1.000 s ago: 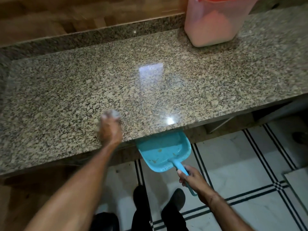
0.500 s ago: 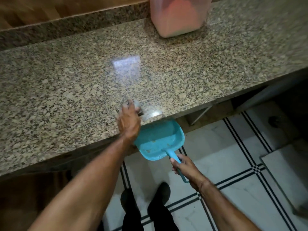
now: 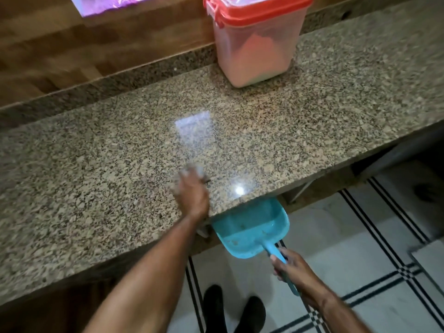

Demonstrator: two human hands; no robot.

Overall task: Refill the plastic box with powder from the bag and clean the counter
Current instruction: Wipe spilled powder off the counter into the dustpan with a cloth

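Note:
A clear plastic box (image 3: 258,46) with a red lid (image 3: 259,9) stands at the back of the granite counter (image 3: 96,179), holding pale pink powder. My left hand (image 3: 193,193) presses a small pale cloth (image 3: 192,170) onto the counter near its front edge. Just below that edge, my right hand (image 3: 292,266) grips the handle of a turquoise dustpan (image 3: 252,231), its mouth tucked under the counter lip. A few crumbs lie in the pan. The bag is not in view.
A wooden wall panel (image 3: 72,44) rises behind the counter, with a purple-lit patch (image 3: 108,3) at the top. Below are a white tiled floor with black lines (image 3: 360,272) and my dark shoes (image 3: 230,308).
My left hand has swept the cloth rightward along the counter's front edge toward the dustpan. The view has tilted up, so the box's red lid now shows.

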